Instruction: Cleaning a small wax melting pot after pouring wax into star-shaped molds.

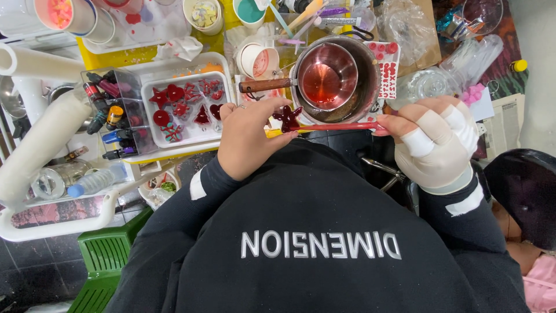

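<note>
**Holding a dark red star piece over a crowded craft table**

Looking down from the head camera, much is cut off or hidden. The person's black sweatshirt fills the lower half and hides the near table edge. The top row of cups (204, 14) is cropped by the frame, and what they hold is hard to tell. Clear plastic bags (408, 26) at the upper right blur whatever lies inside. The left hand's (249, 139) fingertips are partly hidden behind the piece they pinch. The right hand (437, 142) is covered by a pale glove with white bands, so its fingers are hard to tell apart.

The left hand grasps a small dark red star-shaped piece (288, 117) between thumb and fingers, just in front of the metal pan (362, 87). The piece is glossy, deep red, nearly black in its middle, with uneven points. The right hand grips a thin red stick (339, 126), whose far end reaches the star piece; whether it touches cannot be told.

Inside the pan sits a smaller saucepan (327, 75) with a wooden handle, holding clear red liquid. To the left, a white tray (226, 81) holds more red shapes, beside a clear box of small bottles (107, 113).
</note>
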